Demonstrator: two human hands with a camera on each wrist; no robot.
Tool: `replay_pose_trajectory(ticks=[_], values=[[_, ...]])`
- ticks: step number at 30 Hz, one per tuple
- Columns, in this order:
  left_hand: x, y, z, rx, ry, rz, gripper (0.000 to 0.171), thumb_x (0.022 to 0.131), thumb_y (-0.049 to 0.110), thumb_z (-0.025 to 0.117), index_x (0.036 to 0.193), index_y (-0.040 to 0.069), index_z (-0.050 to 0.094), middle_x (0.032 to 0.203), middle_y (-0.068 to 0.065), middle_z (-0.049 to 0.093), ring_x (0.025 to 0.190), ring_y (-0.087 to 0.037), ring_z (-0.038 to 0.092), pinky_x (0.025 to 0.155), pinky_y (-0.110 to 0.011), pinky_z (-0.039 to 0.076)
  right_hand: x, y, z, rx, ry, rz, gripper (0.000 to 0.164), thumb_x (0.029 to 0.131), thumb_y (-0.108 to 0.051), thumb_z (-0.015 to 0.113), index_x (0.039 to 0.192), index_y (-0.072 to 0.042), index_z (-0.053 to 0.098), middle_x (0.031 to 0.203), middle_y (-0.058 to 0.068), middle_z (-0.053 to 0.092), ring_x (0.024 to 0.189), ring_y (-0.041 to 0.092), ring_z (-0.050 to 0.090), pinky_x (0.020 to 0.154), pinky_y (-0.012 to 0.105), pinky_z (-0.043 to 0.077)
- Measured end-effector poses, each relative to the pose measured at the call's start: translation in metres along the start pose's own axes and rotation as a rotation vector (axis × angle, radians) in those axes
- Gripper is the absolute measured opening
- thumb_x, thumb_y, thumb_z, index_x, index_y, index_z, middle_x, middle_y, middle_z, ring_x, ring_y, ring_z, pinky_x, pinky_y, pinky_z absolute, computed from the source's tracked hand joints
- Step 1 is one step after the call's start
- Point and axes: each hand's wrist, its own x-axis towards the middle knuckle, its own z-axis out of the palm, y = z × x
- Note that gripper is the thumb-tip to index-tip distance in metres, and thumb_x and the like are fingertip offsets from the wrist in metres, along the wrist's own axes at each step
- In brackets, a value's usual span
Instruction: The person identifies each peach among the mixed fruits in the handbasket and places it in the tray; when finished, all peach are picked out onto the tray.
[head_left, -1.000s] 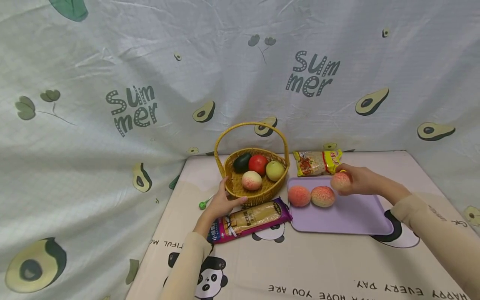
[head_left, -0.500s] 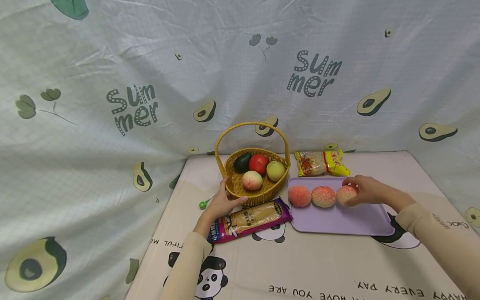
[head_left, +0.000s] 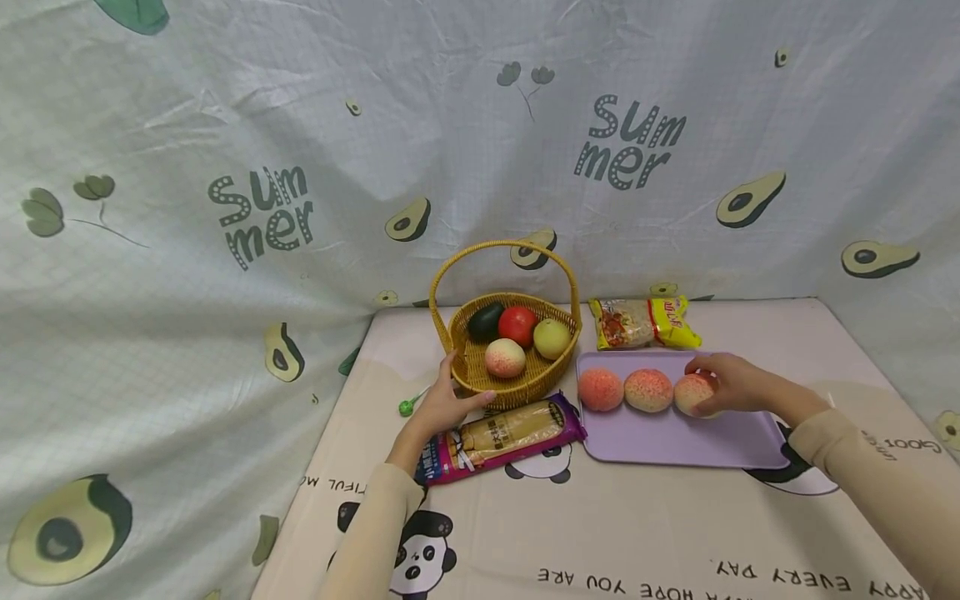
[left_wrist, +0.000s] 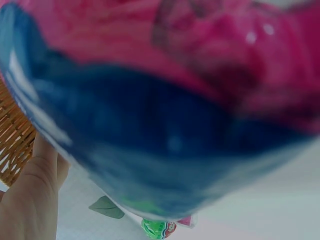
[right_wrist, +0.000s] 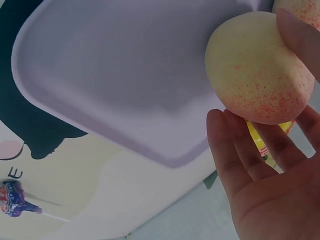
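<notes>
In the head view my right hand (head_left: 738, 385) is around a pale, red-speckled peach (head_left: 692, 393) on the lilac tray (head_left: 675, 446). The right wrist view shows the thumb on one side of that peach (right_wrist: 255, 70) and the fingers across from it. Left of it on the tray sit two more peaches, a speckled one (head_left: 648, 390) and a redder one (head_left: 600, 389). My left hand (head_left: 444, 410) rests its spread fingers against the near left side of the wicker basket (head_left: 536, 390). Inside are another peach (head_left: 506, 358), a red fruit (head_left: 517, 325), a yellow-green fruit (head_left: 552, 338) and a dark green fruit (head_left: 486, 321).
A purple noodle packet (head_left: 510, 437) lies before the basket, partly under my left hand and wrist. Behind the tray is a yellow food packet (head_left: 637, 323). A green lollipop (head_left: 407, 407) lies left of the basket; a purple-wrapped lollipop (right_wrist: 16, 199) shows in the right wrist view.
My right hand has lowered the peach onto the tray, to the right of the other two, and remains around it. The left hand keeps its place at the basket.
</notes>
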Motion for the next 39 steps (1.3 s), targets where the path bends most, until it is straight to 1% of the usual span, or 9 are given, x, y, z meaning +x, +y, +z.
replay_pose_trajectory(ticks=[4, 8, 16, 23, 28, 30, 33, 35, 39], values=[[0.000, 0.000, 0.000, -0.001, -0.003, 0.004, 0.119, 0.085, 0.057, 0.081, 0.168, 0.022, 0.002, 0.169, -0.020, 0.031, 0.154, -0.040, 0.035, 0.125, -0.058, 0.029, 0.000, -0.001, 0.001, -0.004, 0.008, -0.014, 0.066, 0.076, -0.030, 0.093, 0.124, 0.006, 0.064, 0.110, 0.014, 0.069, 0.099, 0.028, 0.061, 0.090, 0.052, 0.054], [-0.001, 0.000, 0.000, -0.002, -0.001, 0.009, 0.119, 0.086, 0.058, 0.080, 0.168, 0.020, 0.003, 0.168, -0.021, 0.031, 0.153, -0.042, 0.036, 0.124, -0.060, 0.030, -0.001, -0.001, 0.000, 0.005, 0.005, -0.020, 0.067, 0.077, -0.028, 0.092, 0.126, 0.007, 0.063, 0.113, 0.017, 0.069, 0.101, 0.031, 0.062, 0.092, 0.058, 0.053], [0.000, 0.000, 0.000, -0.001, -0.007, -0.007, 0.119, 0.085, 0.059, 0.080, 0.168, 0.023, 0.002, 0.169, -0.020, 0.030, 0.155, -0.041, 0.033, 0.126, -0.059, 0.028, -0.006, -0.001, 0.001, 0.000, -0.015, 0.006, 0.076, 0.077, -0.029, 0.092, 0.133, 0.009, 0.059, 0.119, 0.023, 0.067, 0.108, 0.039, 0.061, 0.097, 0.064, 0.050], [0.001, -0.002, 0.000, 0.025, 0.002, 0.012, 0.120, 0.085, 0.060, 0.080, 0.168, 0.020, 0.002, 0.169, -0.022, 0.028, 0.156, -0.041, 0.032, 0.126, -0.060, 0.028, -0.010, -0.004, -0.001, 0.005, -0.017, 0.021, 0.080, 0.076, -0.030, 0.093, 0.136, 0.009, 0.056, 0.123, 0.028, 0.063, 0.111, 0.042, 0.059, 0.097, 0.064, 0.051], [0.000, -0.005, 0.000, 0.036, 0.000, 0.011, 0.121, 0.085, 0.059, 0.080, 0.168, 0.018, 0.002, 0.170, -0.022, 0.027, 0.156, -0.042, 0.030, 0.126, -0.060, 0.028, -0.009, -0.010, -0.010, -0.009, -0.030, 0.028, 0.086, 0.077, -0.033, 0.092, 0.140, 0.007, 0.052, 0.130, 0.037, 0.058, 0.117, 0.052, 0.058, 0.097, 0.067, 0.050], [0.000, -0.004, 0.000, 0.033, 0.000, 0.012, 0.120, 0.085, 0.059, 0.080, 0.168, 0.018, 0.002, 0.170, -0.022, 0.026, 0.156, -0.042, 0.030, 0.126, -0.060, 0.028, -0.005, -0.017, -0.018, -0.029, -0.029, 0.028, 0.088, 0.077, -0.037, 0.092, 0.142, 0.006, 0.050, 0.133, 0.038, 0.056, 0.120, 0.055, 0.057, 0.097, 0.068, 0.050], [-0.001, -0.002, -0.001, 0.028, 0.000, 0.016, 0.120, 0.086, 0.058, 0.079, 0.168, 0.018, 0.003, 0.170, -0.021, 0.025, 0.157, -0.041, 0.029, 0.126, -0.061, 0.027, 0.006, -0.036, -0.033, -0.057, -0.018, 0.014, 0.091, 0.078, -0.041, 0.091, 0.145, 0.004, 0.049, 0.139, 0.038, 0.052, 0.125, 0.056, 0.054, 0.100, 0.071, 0.048], [-0.001, 0.000, -0.002, 0.029, 0.000, 0.014, 0.120, 0.086, 0.059, 0.079, 0.168, 0.019, 0.003, 0.171, -0.021, 0.025, 0.157, -0.042, 0.029, 0.126, -0.061, 0.027, 0.015, -0.055, -0.044, -0.072, -0.008, -0.008, 0.091, 0.078, -0.042, 0.091, 0.146, 0.002, 0.049, 0.144, 0.037, 0.051, 0.132, 0.059, 0.049, 0.104, 0.073, 0.044], [-0.001, 0.000, -0.001, 0.024, 0.001, 0.015, 0.120, 0.085, 0.059, 0.080, 0.168, 0.018, 0.003, 0.169, -0.023, 0.027, 0.155, -0.042, 0.032, 0.125, -0.061, 0.028, 0.039, -0.099, -0.059, -0.092, 0.011, -0.070, 0.086, 0.082, -0.042, 0.089, 0.148, -0.001, 0.051, 0.149, 0.031, 0.052, 0.137, 0.054, 0.048, 0.108, 0.071, 0.042]])
